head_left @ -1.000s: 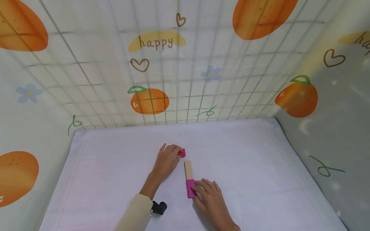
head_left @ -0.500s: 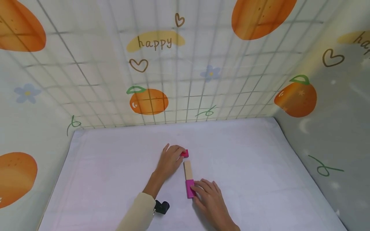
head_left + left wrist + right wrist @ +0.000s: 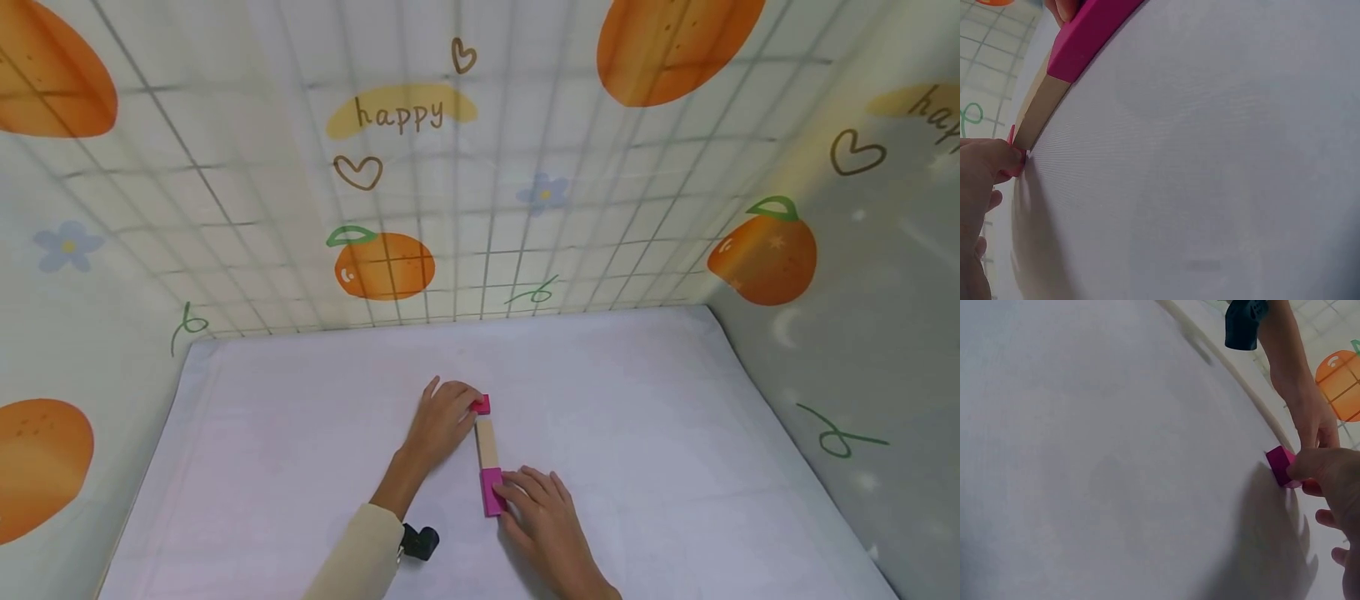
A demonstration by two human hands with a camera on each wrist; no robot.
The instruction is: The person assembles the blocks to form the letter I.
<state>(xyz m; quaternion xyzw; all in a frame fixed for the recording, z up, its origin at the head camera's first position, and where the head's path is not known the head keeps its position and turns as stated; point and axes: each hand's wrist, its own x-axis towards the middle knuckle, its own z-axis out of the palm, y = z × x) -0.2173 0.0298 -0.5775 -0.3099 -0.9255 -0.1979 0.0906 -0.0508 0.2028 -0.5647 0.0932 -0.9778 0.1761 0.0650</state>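
Note:
A row of blocks lies on the white cloth in the head view. At its far end my left hand (image 3: 441, 421) pinches a small pinkish-red block (image 3: 484, 404), partly covered by the fingers. That block sits right at the end of a plain wooden block (image 3: 487, 444); in the left wrist view the two look to be touching. Against the wooden block's near end is a magenta block (image 3: 491, 493). My right hand (image 3: 547, 525) holds it from the right side, thumb and fingers on it. The right wrist view shows the thumb against the magenta block (image 3: 1279, 466).
A white cloth (image 3: 675, 467) covers the tabletop. Behind it hangs a pale curtain (image 3: 555, 242) printed with oranges, over a wire grid. Below the left sleeve (image 3: 360, 550) shows a black wrist-worn device (image 3: 420, 542).
My left hand has brought the pinkish-red block to the right, then slightly nearer, closing the gap to the wooden block. The right hand stays on the magenta block.

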